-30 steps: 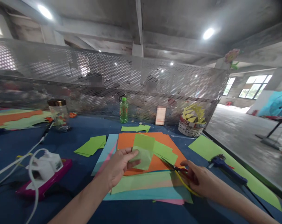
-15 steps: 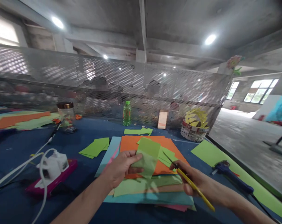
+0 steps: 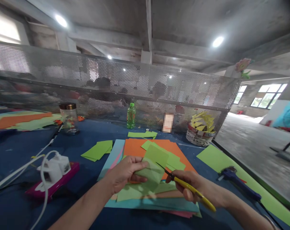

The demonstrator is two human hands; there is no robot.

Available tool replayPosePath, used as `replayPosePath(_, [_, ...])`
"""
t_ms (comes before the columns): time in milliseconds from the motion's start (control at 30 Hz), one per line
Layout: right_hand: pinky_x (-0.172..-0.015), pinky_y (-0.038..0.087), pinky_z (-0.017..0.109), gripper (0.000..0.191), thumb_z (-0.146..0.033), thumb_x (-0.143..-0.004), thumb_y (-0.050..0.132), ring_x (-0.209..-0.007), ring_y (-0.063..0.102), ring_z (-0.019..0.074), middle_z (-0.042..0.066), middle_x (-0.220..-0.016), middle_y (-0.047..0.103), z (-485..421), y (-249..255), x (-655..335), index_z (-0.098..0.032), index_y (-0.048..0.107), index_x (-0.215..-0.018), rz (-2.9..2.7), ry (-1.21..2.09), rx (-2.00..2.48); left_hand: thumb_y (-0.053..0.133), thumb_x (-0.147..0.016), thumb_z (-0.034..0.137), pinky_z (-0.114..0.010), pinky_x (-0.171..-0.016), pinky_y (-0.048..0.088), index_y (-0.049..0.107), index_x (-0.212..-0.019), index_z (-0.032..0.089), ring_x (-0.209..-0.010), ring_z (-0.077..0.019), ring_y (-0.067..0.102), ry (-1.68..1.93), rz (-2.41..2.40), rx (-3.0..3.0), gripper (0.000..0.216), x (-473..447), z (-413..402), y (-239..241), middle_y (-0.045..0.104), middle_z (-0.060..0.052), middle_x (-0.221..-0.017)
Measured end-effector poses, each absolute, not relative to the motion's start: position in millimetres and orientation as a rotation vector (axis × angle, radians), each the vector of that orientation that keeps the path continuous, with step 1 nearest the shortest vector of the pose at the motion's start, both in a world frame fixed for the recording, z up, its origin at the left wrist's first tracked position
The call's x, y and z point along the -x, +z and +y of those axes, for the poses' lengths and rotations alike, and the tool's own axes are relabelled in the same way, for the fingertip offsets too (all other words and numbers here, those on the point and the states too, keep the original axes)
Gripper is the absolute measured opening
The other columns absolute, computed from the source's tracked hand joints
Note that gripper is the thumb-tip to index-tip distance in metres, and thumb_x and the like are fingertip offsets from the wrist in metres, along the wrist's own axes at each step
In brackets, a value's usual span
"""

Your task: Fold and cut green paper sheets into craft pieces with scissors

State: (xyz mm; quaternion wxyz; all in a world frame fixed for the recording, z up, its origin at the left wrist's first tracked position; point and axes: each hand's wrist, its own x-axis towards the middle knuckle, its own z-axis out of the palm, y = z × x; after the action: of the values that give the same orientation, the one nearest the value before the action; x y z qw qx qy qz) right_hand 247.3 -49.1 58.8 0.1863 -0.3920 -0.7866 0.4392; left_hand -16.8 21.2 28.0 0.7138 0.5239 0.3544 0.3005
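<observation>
My left hand (image 3: pixel 133 169) pinches a green piece of paper (image 3: pixel 156 159) by its left side, holding it up over a stack of coloured sheets. In my right hand (image 3: pixel 190 185) is a pair of scissors (image 3: pixel 193 188) with yellow handles. Their dark blades point up and left and overlap the right edge of the held paper; whether they cut into it I cannot tell. Beneath lie an orange sheet (image 3: pixel 133 145) and more green pieces (image 3: pixel 176 161). Blue, pink and pale green sheets show around the orange one.
Left stands a pink power strip (image 3: pixel 70 169) with white plugs and cables. Farther back are a lidded jar (image 3: pixel 69 119), a green bottle (image 3: pixel 131 116) and a woven basket (image 3: pixel 200 135) before a perforated metal screen (image 3: pixel 121 73). A blue glue gun (image 3: pixel 240 183) lies at right on a green sheet.
My right hand has moved left with the scissors, bringing the blades over the edge of the green paper. The held paper has tilted and shifted slightly right.
</observation>
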Motion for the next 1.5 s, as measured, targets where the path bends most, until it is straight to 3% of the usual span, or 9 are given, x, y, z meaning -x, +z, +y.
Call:
replayPosePath(133, [-0.057,0.032,0.022,0.049,-0.056,-0.087,0.052,-0.068,0.035,0.0130,-0.001,-0.080,0.044,-51,58,-247,-0.016,0.056,-0.115,-2.212,1.228,1.110,0.072,-0.076,0.040,-0.026,-0.072,0.055,0.075,-0.093,0.017,-0.084,-0.0192,0.068,0.659,0.782,-1.180,0.028,16,20,30,0.075,-0.008,-0.095])
replayPosePath(467, [-0.058,0.031,0.025,0.067,-0.073,-0.079,0.050,-0.066,0.034,0.0136,-0.001,-0.077,0.044,-51,53,-247,-0.015,0.058,-0.113,-2.163,1.274,1.080,0.072,-0.075,0.041,-0.026,-0.070,0.055,0.075,-0.087,0.017,-0.083,-0.0197,0.069,0.640,0.812,-1.206,0.027,16,18,33,0.075,-0.008,-0.092])
replayPosePath(900, [-0.039,0.023,0.017,0.056,-0.063,-0.078,0.061,-0.050,0.029,0.0065,-0.005,-0.069,0.044,-56,50,-246,-0.018,0.058,-0.112,-1.940,1.517,1.210,0.069,-0.079,0.038,-0.026,-0.071,0.056,0.075,-0.092,0.016,-0.082,-0.0184,0.069,0.630,0.800,-1.216,0.026,16,19,32,0.075,-0.009,-0.093])
replayPosePath(1267, [-0.044,0.023,0.019,0.058,-0.067,-0.084,0.050,-0.051,0.029,0.0067,-0.005,-0.065,0.038,-54,41,-247,-0.015,0.061,-0.106,-2.118,1.303,1.120,0.071,-0.077,0.040,-0.028,-0.073,0.056,0.075,-0.093,0.015,-0.082,-0.0186,0.069,0.601,0.759,-1.220,0.030,18,21,29,0.075,-0.010,-0.094])
replayPosePath(1500, [-0.041,0.024,0.017,0.049,-0.060,-0.088,0.051,-0.048,0.029,0.0055,-0.006,-0.061,0.037,-56,41,-244,-0.014,0.061,-0.101,-2.108,1.244,1.194,0.070,-0.078,0.039,-0.028,-0.073,0.057,0.075,-0.093,0.015,-0.083,-0.0187,0.069,0.605,0.756,-1.228,0.030,18,20,29,0.075,-0.010,-0.094])
